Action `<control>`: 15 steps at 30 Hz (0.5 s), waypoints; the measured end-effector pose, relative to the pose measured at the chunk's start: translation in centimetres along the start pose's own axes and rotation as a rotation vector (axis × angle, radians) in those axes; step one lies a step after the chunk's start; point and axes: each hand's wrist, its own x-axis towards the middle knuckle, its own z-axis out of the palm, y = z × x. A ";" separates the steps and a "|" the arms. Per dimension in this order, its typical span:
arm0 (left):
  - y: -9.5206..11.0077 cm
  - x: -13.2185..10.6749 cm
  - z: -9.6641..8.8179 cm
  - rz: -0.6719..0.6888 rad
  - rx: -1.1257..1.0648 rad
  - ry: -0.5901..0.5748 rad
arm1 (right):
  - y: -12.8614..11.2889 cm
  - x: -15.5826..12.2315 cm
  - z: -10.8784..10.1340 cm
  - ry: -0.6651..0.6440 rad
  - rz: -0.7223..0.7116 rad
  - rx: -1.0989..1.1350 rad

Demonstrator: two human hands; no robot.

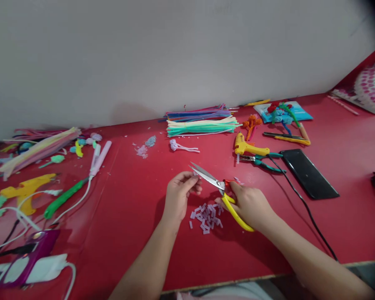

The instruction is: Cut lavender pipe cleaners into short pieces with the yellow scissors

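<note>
My right hand (pixel 248 204) is closed around the yellow and red handles of a pair of scissors (pixel 208 177), whose blades point up and left. Their tips come close to my left hand (pixel 181 191), where thumb and fingers pinch a small lilac piece (pixel 196 175), mostly hidden by the fingers. On the table just below both hands lies a loose heap of short lilac cut pieces (pixel 207 217). Beyond them sits a lilac pipe-cleaner flower (pixel 174 145) with bare stems.
Bundles of pipe cleaners (pixel 203 125) lie along the wall. To the right are a yellow glue gun (pixel 250 146), green-handled pliers (pixel 267 165) and a black phone (pixel 309 173). On the left lie a hair straightener (pixel 100 160), another glue gun (pixel 26 189) and a power strip (pixel 34 258).
</note>
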 end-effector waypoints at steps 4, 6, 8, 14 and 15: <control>0.1 0.1 -0.1 0.057 -0.027 0.049 | -0.2 0.0 0.6 -0.050 -0.038 -0.069; 0.1 0.1 -0.1 0.072 -0.039 0.051 | -0.3 0.0 0.7 -0.061 -0.046 -0.086; 0.1 0.1 -0.1 0.073 -0.047 0.053 | -0.3 -0.1 0.8 -0.067 -0.051 -0.096; 0.1 0.0 -0.1 0.055 -0.059 0.065 | -0.3 -0.2 0.8 -0.055 -0.068 -0.107; 0.1 0.0 -0.1 0.056 -0.060 0.062 | -0.3 -0.2 0.8 -0.052 -0.070 -0.109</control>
